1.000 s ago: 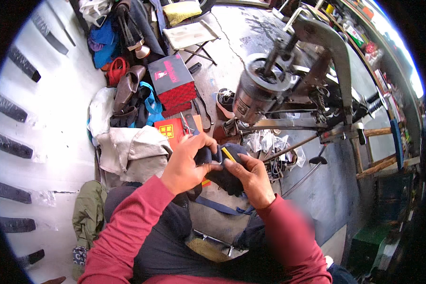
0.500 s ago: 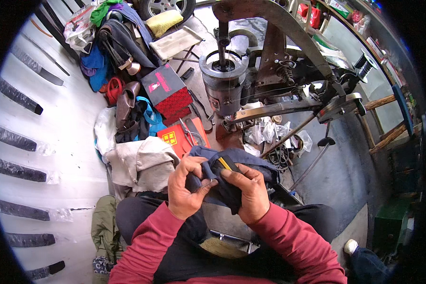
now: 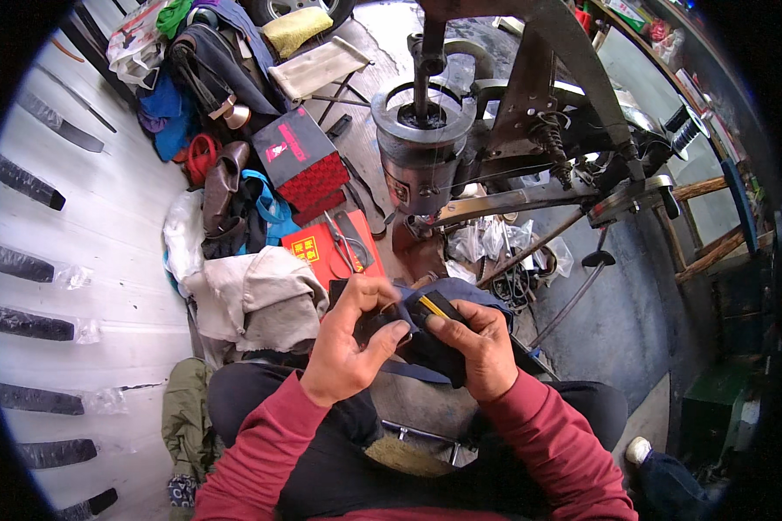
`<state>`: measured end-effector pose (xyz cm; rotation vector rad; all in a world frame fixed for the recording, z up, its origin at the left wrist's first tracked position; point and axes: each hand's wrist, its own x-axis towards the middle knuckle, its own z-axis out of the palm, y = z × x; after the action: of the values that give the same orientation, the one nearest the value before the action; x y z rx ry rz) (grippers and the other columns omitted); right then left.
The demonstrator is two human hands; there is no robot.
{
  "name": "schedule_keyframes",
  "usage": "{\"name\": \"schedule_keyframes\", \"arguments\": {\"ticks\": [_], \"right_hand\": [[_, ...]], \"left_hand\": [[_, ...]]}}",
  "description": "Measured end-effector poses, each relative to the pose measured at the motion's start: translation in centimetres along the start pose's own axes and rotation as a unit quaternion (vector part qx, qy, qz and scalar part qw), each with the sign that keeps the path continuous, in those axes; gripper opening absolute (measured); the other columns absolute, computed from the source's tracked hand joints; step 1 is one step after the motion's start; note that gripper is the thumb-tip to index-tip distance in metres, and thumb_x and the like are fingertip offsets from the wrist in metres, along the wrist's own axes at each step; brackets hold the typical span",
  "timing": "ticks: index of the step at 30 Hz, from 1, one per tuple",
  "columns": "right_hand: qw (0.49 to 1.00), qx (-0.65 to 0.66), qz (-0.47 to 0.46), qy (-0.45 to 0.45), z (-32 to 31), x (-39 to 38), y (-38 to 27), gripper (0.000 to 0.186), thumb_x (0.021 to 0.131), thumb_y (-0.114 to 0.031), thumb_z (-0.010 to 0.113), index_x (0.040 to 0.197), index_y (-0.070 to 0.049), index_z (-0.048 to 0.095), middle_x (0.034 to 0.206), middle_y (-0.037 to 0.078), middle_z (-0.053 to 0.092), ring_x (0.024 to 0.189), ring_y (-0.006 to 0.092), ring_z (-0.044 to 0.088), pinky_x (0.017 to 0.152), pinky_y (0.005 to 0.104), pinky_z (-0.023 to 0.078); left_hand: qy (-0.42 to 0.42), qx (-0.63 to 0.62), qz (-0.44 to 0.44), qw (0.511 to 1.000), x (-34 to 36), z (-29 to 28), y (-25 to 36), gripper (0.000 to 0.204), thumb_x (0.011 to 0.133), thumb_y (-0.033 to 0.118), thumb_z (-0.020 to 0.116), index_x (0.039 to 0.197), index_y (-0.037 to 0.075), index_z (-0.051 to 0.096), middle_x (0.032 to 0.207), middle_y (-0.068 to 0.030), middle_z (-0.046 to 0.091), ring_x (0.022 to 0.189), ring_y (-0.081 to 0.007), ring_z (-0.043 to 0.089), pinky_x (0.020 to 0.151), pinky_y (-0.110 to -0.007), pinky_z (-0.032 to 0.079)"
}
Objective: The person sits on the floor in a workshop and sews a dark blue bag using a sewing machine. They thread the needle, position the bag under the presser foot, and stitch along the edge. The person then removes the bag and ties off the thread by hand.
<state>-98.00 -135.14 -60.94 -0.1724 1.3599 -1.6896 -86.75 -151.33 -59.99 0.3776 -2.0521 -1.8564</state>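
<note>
Drooping dark cloth (image 3: 434,354), folded (nearly black)

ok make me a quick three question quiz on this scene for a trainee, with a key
1. Which hand has its thumb at the yellow strip on the dark item?
2. True or false: in the picture, the black-and-red box is to the right of the machine's metal cylinder.
3. Fill in the colour: the person's sleeves are dark ____.

Key:
1. The right hand.
2. False; it is to the left.
3. Red.
</note>
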Motion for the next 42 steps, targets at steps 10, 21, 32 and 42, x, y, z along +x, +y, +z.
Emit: {"name": "schedule_keyframes", "arguments": {"ticks": [10, 21, 32, 42], "right_hand": [[0.975, -0.201, -0.073, -0.061, -1.6, -0.3, 0.3, 0.015, 0.098, -0.012, 0.068, 0.091, 0.001, 0.066, 0.076, -0.005, 0.054, 0.074, 0.0035, 0.047, 0.063, 0.0252, 0.041], [0.997, -0.054, 0.042, -0.034, -2.4, -1.6, 1.4, 0.022, 0.098, -0.014, 0.069, 0.110, 0.003, 0.073, 0.089, -0.003, 0.069, 0.078, 0.0036, 0.057, 0.067, 0.0226, 0.048], [0.983, -0.042, 0.167, -0.060, -3.9, -1.7, 0.6, 0.023, 0.098, -0.016, 0.069, 0.110, 0.003, 0.073, 0.087, -0.001, 0.069, 0.074, 0.0048, 0.060, 0.066, 0.0221, 0.048], [0.985, -0.021, 0.123, -0.123, -4.9, -1.8, 1.3, 0.028, 0.102, -0.021, 0.064, 0.113, 0.004, 0.071, 0.087, -0.005, 0.065, 0.075, 0.0033, 0.054, 0.065, 0.0229, 0.044]], "left_hand": [[-0.200, 0.129, -0.012, 0.971, 1.9, -1.2, -1.3, 0.030, 0.096, 0.027, 0.063, 0.116, 0.005, 0.065, 0.074, -0.0095, 0.062, 0.068, -0.0183, 0.060, 0.063, -0.030, 0.044], [-0.264, 0.009, -0.139, 0.954, 1.3, -0.2, -2.3, 0.032, 0.096, 0.021, 0.070, 0.116, -0.002, 0.060, 0.093, -0.0039, 0.059, 0.088, -0.0101, 0.053, 0.078, -0.027, 0.046], [-0.292, 0.023, -0.092, 0.952, 1.7, 0.3, -1.5, 0.030, 0.096, 0.021, 0.068, 0.113, -0.001, 0.057, 0.094, -0.0089, 0.056, 0.090, -0.0146, 0.050, 0.086, -0.029, 0.043], [-0.320, 0.061, -0.133, 0.936, 2.1, 0.5, -1.6, 0.024, 0.094, 0.016, 0.069, 0.108, 0.000, 0.059, 0.087, -0.0059, 0.057, 0.082, -0.0109, 0.051, 0.074, -0.028, 0.043]]}}
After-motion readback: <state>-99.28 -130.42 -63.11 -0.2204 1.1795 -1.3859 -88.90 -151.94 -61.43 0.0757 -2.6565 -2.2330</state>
